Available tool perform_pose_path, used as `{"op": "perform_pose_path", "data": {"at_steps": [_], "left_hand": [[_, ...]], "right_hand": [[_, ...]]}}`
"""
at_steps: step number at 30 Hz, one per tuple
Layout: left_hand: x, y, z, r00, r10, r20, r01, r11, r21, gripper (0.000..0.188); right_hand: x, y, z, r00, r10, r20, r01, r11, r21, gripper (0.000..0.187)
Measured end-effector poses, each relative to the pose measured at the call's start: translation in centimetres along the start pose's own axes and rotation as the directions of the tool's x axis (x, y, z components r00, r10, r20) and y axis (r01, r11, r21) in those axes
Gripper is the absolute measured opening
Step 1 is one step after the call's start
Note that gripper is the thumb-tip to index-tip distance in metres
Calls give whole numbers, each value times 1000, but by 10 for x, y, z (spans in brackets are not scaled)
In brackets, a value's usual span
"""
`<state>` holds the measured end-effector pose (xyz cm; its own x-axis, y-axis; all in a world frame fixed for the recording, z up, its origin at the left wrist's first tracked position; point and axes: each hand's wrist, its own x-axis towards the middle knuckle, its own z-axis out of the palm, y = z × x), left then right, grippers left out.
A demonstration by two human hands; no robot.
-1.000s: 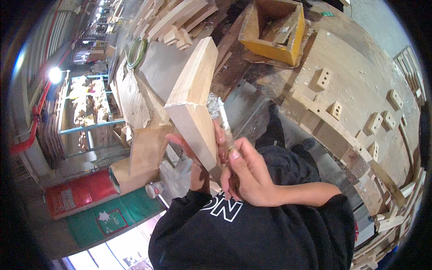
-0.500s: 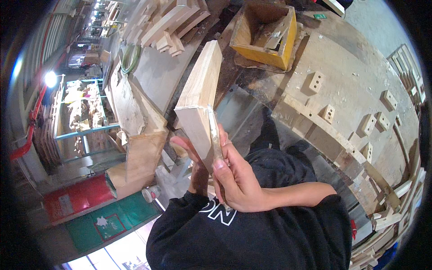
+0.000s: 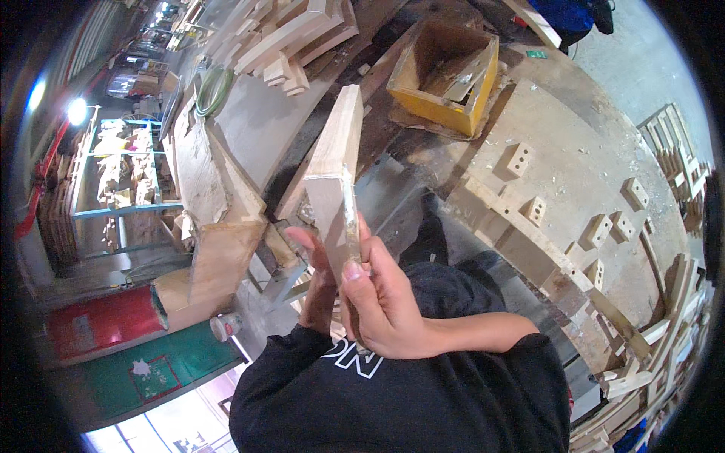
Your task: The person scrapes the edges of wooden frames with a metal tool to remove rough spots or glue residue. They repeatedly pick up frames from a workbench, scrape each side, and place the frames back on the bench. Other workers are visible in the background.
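A pale angled wooden frame piece [image 3: 337,151] is held up in front of my chest, its long arm pointing away from me. My left hand [image 3: 321,260] grips it from the left, the thumb sticking out and the other fingers largely hidden behind the wood. In my right hand [image 3: 381,302] is a thin stick [image 3: 350,215] smeared with something whitish, pinched between thumb and fingers. The stick's upper end lies along the right edge of the wooden piece, apparently touching it.
Ahead stands a yellow wooden box [image 3: 442,83] with scraps inside. Several drilled wooden blocks [image 3: 519,160] lie on the workbench [image 3: 559,136] at right. Stacked wooden parts [image 3: 291,38] are at the far left, a coiled green hose [image 3: 215,94] beside them. Red and green panels [image 3: 106,321] stand at lower left.
The wooden piece and both hands have shifted slightly left and turned more upright. The stick has moved with them, still along the edge. The whole view has shifted a little.
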<state>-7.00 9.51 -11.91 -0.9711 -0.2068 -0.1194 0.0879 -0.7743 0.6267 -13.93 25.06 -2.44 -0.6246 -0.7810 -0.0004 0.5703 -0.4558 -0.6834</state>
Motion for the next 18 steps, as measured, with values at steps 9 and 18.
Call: {"op": "perform_pose_path", "data": {"at_steps": [9,18], "left_hand": [[-6,2,36,896,139,-422,91,873,479,110],[-19,-17,10,956,-22,-294,218,721,658,117]], "right_hand": [[1,-7,-5,997,77,12,-75,992,-98,19],[0,-86,-82,930,367,-6,-314,786,-532,17]]}}
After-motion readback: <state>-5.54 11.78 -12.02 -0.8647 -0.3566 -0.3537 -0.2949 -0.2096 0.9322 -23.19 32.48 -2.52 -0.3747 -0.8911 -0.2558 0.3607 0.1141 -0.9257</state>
